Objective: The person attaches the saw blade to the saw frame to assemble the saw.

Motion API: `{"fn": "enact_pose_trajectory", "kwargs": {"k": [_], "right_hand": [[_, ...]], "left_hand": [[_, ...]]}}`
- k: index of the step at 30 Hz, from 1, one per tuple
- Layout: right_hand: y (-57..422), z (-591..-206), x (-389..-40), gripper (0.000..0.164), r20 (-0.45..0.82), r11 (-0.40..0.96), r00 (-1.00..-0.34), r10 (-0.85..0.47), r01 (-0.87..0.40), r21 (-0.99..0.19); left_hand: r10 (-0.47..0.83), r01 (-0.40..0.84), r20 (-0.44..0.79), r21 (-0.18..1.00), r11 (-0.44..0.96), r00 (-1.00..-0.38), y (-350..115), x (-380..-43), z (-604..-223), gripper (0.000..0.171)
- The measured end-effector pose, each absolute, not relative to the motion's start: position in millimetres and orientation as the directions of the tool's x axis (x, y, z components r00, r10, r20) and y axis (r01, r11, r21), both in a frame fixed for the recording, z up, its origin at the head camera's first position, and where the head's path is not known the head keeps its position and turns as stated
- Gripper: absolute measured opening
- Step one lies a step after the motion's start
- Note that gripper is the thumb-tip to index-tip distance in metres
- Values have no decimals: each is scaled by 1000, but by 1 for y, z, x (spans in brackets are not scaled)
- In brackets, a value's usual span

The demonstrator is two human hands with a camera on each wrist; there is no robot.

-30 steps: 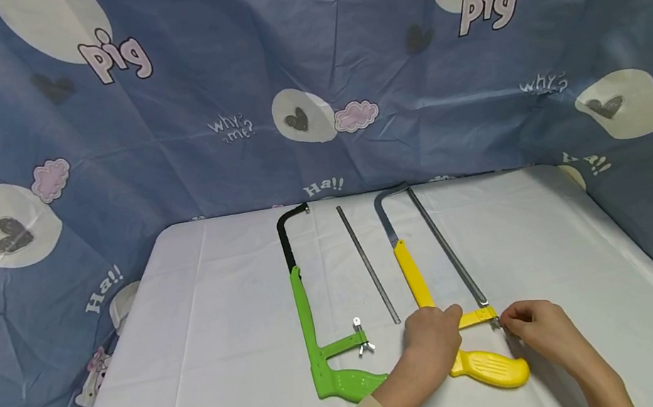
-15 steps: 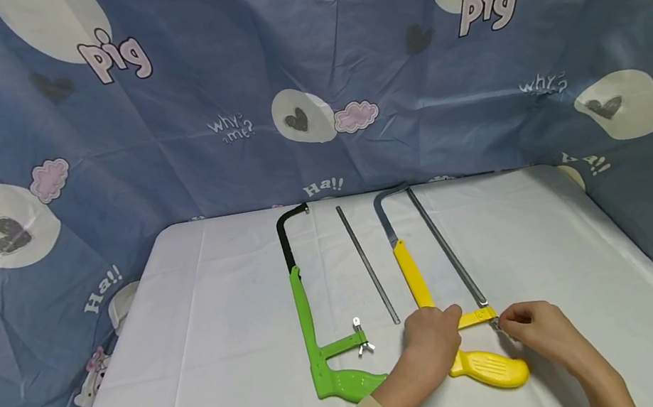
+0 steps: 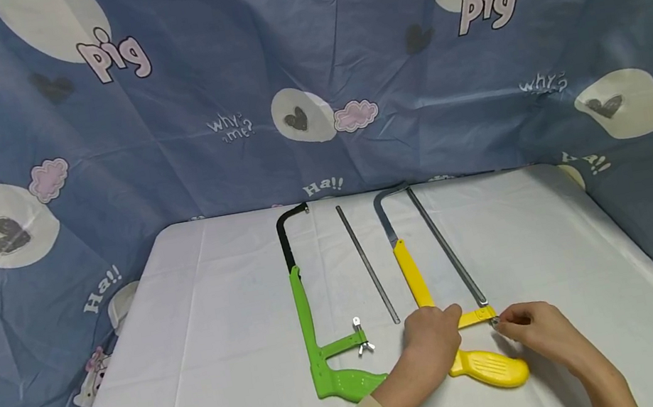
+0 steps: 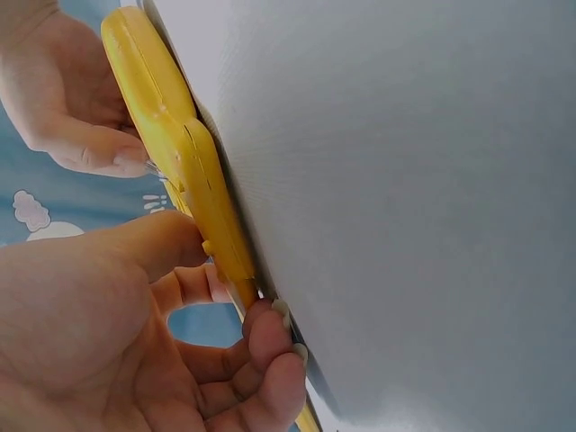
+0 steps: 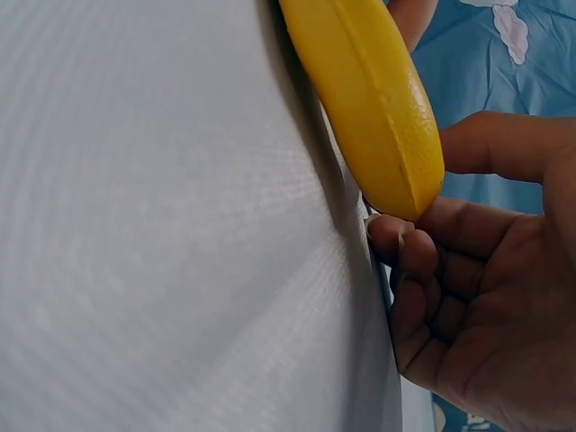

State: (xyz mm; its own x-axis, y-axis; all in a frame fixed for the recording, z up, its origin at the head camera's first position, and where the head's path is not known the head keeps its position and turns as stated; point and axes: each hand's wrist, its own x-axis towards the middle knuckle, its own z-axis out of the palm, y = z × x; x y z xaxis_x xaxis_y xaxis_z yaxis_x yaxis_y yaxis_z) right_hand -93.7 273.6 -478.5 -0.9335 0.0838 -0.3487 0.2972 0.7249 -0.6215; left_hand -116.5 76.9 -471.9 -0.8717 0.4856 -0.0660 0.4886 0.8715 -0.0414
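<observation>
A yellow-handled hacksaw (image 3: 495, 369) lies on the white-covered table, its grey blade (image 3: 447, 248) running from the far frame tip to the short yellow crossbar. My left hand (image 3: 432, 337) grips the frame near where the crossbar meets it; in the left wrist view the thumb and fingers (image 4: 270, 337) are around the yellow part. With thumb and fingertips, my right hand (image 3: 545, 331) pinches the small metal wing nut (image 3: 494, 321) at the crossbar's outer end. My fingers mostly cover the nut. The yellow handle (image 5: 373, 108) blocks it in the right wrist view.
To the left lies a green hacksaw (image 3: 305, 315) with no blade fitted, its metal wing nut (image 3: 365, 348) showing. My left forearm passes over its handle end. Between the saws lies a loose blade (image 3: 368, 265). A blue printed cloth (image 3: 418, 130) hangs behind the table.
My right fingertips have shifted slightly left and changed their hold around the wing nut. The left hand and both hacksaws have stayed in place.
</observation>
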Motion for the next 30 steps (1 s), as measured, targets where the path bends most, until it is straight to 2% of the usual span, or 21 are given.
{"fn": "enact_pose_trajectory", "kwargs": {"k": [12,30], "right_hand": [[273,-480,-96,27,-358,711,-929,91,312,-630],[274,-482,-98,27,-319,741,-940,119,298,-602]], "left_hand": [[490,493,-62,-46,869,-869,76,-115,-469,12],[479,482,-71,-35,875,-875,77,-116,-470,12]]}}
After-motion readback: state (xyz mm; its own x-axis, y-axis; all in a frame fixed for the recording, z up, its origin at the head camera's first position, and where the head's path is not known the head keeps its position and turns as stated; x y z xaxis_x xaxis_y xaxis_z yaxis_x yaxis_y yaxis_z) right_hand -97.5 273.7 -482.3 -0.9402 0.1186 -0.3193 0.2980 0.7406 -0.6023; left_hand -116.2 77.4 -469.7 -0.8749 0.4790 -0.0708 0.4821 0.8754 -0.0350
